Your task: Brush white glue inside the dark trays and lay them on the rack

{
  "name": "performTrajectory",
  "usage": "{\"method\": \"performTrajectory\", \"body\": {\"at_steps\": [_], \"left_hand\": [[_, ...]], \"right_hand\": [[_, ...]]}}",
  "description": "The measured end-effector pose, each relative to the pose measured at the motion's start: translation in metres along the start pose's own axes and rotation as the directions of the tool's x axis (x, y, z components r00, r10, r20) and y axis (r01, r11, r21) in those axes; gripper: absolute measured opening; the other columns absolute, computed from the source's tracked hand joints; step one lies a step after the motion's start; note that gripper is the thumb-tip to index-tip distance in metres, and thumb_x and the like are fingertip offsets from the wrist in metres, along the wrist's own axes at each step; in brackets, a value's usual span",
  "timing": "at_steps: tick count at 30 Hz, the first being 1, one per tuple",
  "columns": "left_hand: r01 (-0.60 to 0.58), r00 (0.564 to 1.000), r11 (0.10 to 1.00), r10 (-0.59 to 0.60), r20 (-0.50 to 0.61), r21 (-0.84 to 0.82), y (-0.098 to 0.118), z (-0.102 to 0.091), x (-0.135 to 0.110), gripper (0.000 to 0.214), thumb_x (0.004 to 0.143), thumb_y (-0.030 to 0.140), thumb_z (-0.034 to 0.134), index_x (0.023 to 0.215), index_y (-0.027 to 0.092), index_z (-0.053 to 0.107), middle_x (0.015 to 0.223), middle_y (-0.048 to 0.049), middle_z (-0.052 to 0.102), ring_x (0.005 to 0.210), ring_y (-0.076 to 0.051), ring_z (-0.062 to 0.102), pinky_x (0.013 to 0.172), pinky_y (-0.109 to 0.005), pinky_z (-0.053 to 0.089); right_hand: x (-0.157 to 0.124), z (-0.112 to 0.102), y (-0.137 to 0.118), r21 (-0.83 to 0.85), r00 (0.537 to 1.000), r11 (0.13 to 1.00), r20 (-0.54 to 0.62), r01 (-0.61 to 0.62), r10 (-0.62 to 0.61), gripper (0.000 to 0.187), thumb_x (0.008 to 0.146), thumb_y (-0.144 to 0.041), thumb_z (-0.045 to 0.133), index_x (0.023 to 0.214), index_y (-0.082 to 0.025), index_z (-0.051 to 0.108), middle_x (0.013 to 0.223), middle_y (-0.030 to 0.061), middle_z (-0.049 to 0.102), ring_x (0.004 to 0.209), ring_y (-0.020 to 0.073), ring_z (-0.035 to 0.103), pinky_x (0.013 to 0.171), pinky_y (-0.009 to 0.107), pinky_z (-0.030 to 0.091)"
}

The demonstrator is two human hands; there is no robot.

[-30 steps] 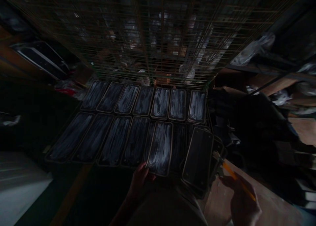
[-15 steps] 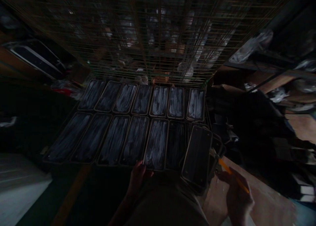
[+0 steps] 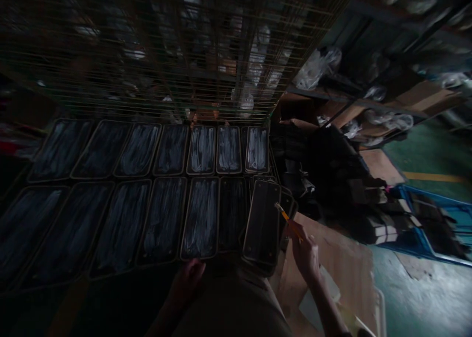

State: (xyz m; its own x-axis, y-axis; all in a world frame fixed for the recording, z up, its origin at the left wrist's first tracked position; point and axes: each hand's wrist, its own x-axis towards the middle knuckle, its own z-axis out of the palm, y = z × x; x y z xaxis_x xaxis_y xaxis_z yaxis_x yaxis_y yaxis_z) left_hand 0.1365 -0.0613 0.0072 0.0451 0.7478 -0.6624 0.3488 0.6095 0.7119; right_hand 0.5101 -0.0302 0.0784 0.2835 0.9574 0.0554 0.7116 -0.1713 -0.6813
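My right hand point(image 3: 306, 251) is closed around the orange handle of a paintbrush point(image 3: 285, 216). The brush's pale bristles are at the right side of a dark rectangular panel point(image 3: 262, 219) with rounded corners, lying on top of other panels; whether they touch it is hard to tell. That panel's face is dark, without white streaks. To its left, two rows of similar panels lie side by side, most with white brushed streaks, such as the streaked panel point(image 3: 201, 216). My left hand point(image 3: 190, 273), fingers curled, is just below this panel's near edge, with nothing visible in it.
A wire mesh cage point(image 3: 206, 57) rises behind the panels. To the right are dark stacked goods point(image 3: 332, 165), a wooden board point(image 3: 335, 253) and a blue crate point(image 3: 416, 236). Plastic-wrapped items point(image 3: 319, 67) sit on shelving at upper right. The light is dim.
The view has turned to the right, bringing the blue crate into sight. My right hand has raised the brush over the unstreaked panel's right side. My left hand has come off the panel edge.
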Motion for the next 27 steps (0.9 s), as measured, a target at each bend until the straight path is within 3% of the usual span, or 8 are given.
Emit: {"method": "performTrajectory", "body": {"at_steps": [3,6,9,12,15,18,22,27], "left_hand": [[-0.052,0.971,0.999,0.047,0.234,0.012,0.039,0.037,0.016,0.044,0.078,0.065,0.058,0.077,0.021,0.058,0.063,0.0007,0.062,0.05,-0.015,0.059,0.05,-0.025,0.043],[0.002,0.917,0.999,-0.021,0.399,0.049,0.067,0.072,0.027,0.046,0.077,0.067,0.059,0.082,0.022,0.052,0.06,0.004,0.059,0.039,-0.012,0.053,0.04,-0.022,0.035],[-0.019,0.9,0.983,-0.063,0.43,0.184,0.076,0.094,0.034,0.042,0.083,0.063,0.058,0.077,0.023,0.046,0.052,0.0061,0.053,0.036,-0.012,0.051,0.039,-0.021,0.033],[-0.067,0.911,0.968,-0.039,0.41,0.242,0.072,0.104,0.038,0.039,0.088,0.057,0.057,0.073,0.024,0.044,0.05,0.0058,0.052,0.036,-0.011,0.05,0.039,-0.021,0.031],[-0.064,0.923,0.981,-0.013,0.385,0.185,0.065,0.111,0.04,0.038,0.091,0.054,0.055,0.071,0.023,0.043,0.052,0.0053,0.054,0.036,-0.011,0.05,0.037,-0.02,0.031],[0.01,0.921,0.997,-0.041,0.387,0.081,0.063,0.116,0.04,0.04,0.089,0.057,0.057,0.072,0.023,0.043,0.051,0.0054,0.055,0.036,-0.011,0.052,0.037,-0.019,0.033],[0.134,0.908,0.99,-0.107,0.405,-0.038,0.064,0.119,0.038,0.039,0.089,0.055,0.058,0.075,0.023,0.043,0.051,0.0049,0.057,0.038,-0.012,0.057,0.038,-0.019,0.039],[0.164,0.907,0.979,-0.101,0.409,-0.121,0.063,0.119,0.037,0.04,0.087,0.056,0.062,0.077,0.022,0.044,0.053,0.0047,0.059,0.04,-0.012,0.06,0.038,-0.018,0.041]], "right_hand": [[0.031,0.004,0.004,-0.034,0.993,0.995,0.074,0.091,-0.088,0.036,0.102,-0.04,0.044,0.125,-0.022,0.066,0.1,0.0082,0.077,0.09,0.0246,0.076,0.071,0.033,0.061],[0.062,0.009,0.006,-0.074,0.98,0.982,0.109,0.176,-0.167,0.036,0.102,-0.036,0.042,0.126,-0.024,0.066,0.108,0.0089,0.075,0.095,0.0249,0.074,0.075,0.034,0.061],[0.082,0.015,0.011,-0.104,0.968,0.97,0.148,0.22,-0.204,0.035,0.102,-0.032,0.042,0.125,-0.023,0.066,0.116,0.0102,0.073,0.096,0.025,0.073,0.078,0.034,0.061],[0.084,0.017,0.018,-0.132,0.958,0.963,0.199,0.236,-0.207,0.035,0.101,-0.027,0.04,0.125,-0.021,0.066,0.113,0.0105,0.074,0.09,0.0239,0.073,0.072,0.032,0.06],[0.066,0.013,0.02,-0.124,0.946,0.961,0.242,0.249,-0.214,0.035,0.101,-0.025,0.039,0.125,-0.019,0.064,0.111,0.0108,0.074,0.086,0.0222,0.073,0.069,0.03,0.058],[0.033,0.006,0.016,-0.082,0.925,0.964,0.313,0.252,-0.215,0.034,0.103,-0.026,0.039,0.126,-0.02,0.063,0.104,0.0093,0.074,0.08,0.0205,0.073,0.067,0.029,0.057],[-0.016,-0.003,0.002,-0.025,0.895,0.971,0.394,0.239,-0.21,0.032,0.105,-0.029,0.04,0.127,-0.022,0.063,0.093,0.0067,0.073,0.074,0.0193,0.071,0.064,0.028,0.056],[-0.058,-0.018,-0.021,0.043,0.86,0.988,0.488,0.151,-0.153,0.033,0.107,-0.031,0.038,0.125,-0.022,0.064,0.085,0.005,0.073,0.066,0.0158,0.07,0.057,0.023,0.054]]}}
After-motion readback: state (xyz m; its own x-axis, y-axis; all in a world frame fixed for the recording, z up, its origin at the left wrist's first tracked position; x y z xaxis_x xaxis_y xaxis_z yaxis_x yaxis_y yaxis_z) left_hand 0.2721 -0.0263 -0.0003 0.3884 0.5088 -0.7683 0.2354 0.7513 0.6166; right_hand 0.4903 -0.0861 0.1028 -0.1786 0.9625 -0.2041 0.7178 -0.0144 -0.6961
